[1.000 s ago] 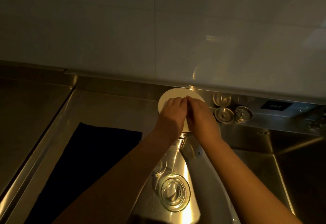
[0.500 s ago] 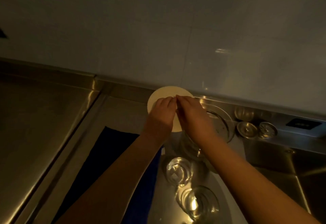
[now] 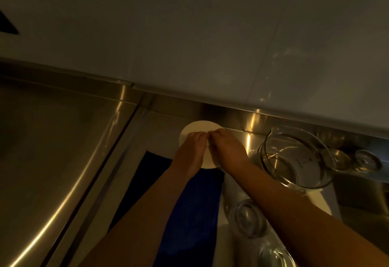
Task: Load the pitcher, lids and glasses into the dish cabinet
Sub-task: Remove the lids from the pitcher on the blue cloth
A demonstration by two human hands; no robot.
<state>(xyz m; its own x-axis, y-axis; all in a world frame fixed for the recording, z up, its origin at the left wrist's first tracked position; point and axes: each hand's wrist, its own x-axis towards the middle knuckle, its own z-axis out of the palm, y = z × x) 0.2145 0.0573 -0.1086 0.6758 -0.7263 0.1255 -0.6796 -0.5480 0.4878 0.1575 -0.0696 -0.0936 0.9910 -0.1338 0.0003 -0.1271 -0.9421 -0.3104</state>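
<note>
glossy steel counter (image 3: pixel 63 161), clear glass pitcher (image 3: pixel 294 161)

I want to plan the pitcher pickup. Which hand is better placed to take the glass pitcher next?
Probably the right hand. The pitcher stands just to its right by the wall, while the left hand sits on the far side of the white lid and would have to cross over.

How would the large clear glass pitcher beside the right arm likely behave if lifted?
The large clear glass pitcher looks thick-walled, so probably heavy and rigid. Its smooth glass is likely slippery and breakable against the steel counter. Its wide body suggests it would not tip easily.
</note>
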